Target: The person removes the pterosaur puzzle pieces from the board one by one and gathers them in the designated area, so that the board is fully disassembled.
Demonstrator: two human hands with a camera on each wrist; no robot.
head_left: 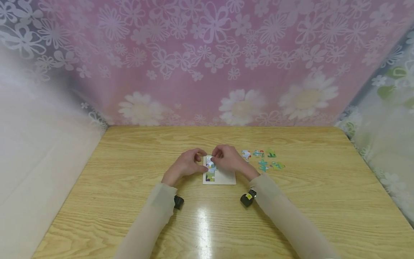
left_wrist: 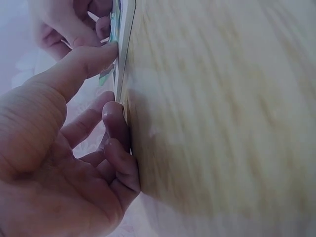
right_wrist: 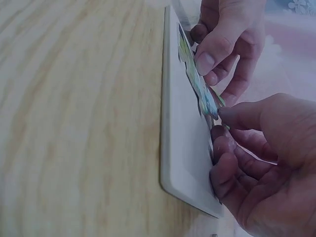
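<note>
Head: I count five-plus colourful jigsaw pieces (head_left: 263, 165), three o'clock
White tray (head_left: 225, 177): others inside
Left hand (head_left: 184, 164): spread
Right hand (head_left: 228, 158): pinching one

White glare streaks the table (head_left: 213, 201) in the head view; wrist views look dim, hazy.

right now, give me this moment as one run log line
left hand: thumb on puzzle pieces | right hand: fingertips at their far end | white board: partly covered | loose pieces: table, right of board
</note>
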